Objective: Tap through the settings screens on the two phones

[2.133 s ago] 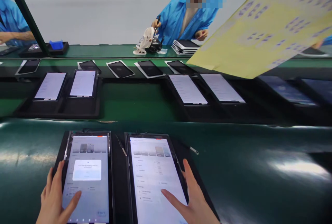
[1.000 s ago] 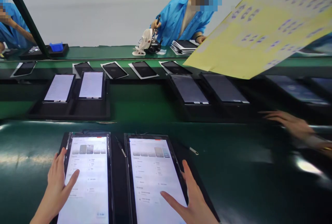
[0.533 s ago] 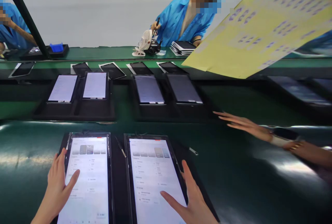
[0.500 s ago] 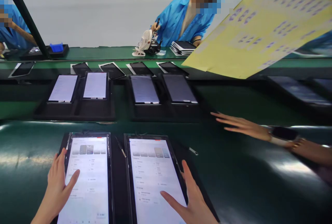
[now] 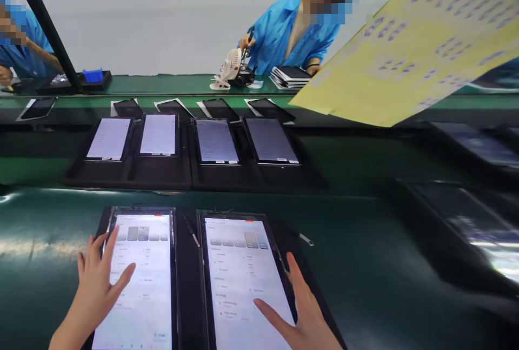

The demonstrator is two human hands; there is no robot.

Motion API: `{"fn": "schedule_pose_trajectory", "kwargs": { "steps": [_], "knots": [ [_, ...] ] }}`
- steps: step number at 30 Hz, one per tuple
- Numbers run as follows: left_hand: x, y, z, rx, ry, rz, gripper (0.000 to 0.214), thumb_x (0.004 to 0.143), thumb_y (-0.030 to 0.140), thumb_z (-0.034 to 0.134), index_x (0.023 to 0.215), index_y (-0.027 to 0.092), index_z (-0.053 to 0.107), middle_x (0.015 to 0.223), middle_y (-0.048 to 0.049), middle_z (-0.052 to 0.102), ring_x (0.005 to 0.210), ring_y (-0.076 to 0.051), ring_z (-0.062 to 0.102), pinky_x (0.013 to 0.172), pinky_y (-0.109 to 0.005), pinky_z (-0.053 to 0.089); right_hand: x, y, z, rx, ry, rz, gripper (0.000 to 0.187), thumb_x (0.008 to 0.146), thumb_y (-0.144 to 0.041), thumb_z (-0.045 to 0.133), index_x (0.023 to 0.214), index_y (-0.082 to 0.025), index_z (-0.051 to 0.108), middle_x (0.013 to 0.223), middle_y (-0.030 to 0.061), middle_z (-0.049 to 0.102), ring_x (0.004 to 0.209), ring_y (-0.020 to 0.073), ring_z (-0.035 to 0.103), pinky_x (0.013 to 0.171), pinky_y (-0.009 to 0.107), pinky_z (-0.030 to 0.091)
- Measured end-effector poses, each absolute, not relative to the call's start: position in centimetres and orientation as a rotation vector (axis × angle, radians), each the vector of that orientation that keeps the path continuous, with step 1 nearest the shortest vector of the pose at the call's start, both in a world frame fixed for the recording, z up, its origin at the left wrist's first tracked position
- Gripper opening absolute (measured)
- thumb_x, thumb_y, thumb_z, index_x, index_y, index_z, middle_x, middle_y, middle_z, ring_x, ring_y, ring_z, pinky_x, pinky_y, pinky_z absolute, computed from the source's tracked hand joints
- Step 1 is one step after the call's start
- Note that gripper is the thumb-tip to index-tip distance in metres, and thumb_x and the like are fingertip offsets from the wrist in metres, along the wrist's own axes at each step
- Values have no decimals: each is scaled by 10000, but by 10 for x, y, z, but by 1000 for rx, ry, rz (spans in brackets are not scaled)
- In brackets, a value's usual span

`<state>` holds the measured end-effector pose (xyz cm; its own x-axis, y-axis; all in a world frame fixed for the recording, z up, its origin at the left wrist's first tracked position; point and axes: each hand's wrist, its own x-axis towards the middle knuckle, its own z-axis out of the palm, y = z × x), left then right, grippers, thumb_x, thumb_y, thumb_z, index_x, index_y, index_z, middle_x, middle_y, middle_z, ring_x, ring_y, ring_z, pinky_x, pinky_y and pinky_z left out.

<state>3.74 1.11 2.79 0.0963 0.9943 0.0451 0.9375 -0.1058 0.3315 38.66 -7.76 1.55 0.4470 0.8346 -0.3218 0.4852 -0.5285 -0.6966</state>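
Observation:
Two lit tablets lie side by side in a black tray on the dark green bench in front of me. My left hand (image 5: 97,285) rests open on the left tablet (image 5: 140,279), fingers spread over its left edge and the thumb on the screen. My right hand (image 5: 298,315) lies open at the right edge of the right tablet (image 5: 243,277), its thumb stretched across the lower screen. Both screens show a settings-like page with a row of small icons on top.
Beyond, two black trays (image 5: 162,177) with lit and dimmed tablets stand pushed together on the green belt. Dark phones on white sheets (image 5: 219,107) line the far belt. A yellow label sheet (image 5: 409,52) hangs at upper right. A person in blue (image 5: 292,31) works opposite. Another dark tray (image 5: 458,220) sits at right.
The second tray of tablets slid left until it met the first one. Another person's hand at right withdrew from view. My left fingers spread and shifted up the left tablet.

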Motion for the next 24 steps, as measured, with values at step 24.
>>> {"fn": "schedule_pose_trajectory", "kwargs": {
  "steps": [24],
  "knots": [
    [39, 17, 36, 2525, 1992, 278, 829, 895, 709, 255, 1523, 182, 133, 1243, -218, 585, 1362, -499, 284, 996, -788, 202, 384, -73, 21, -2224, -1042, 951, 1249, 559, -964, 501, 1526, -274, 115, 1517, 108, 274, 1334, 438, 284, 1026, 708, 303]
  ]
}}
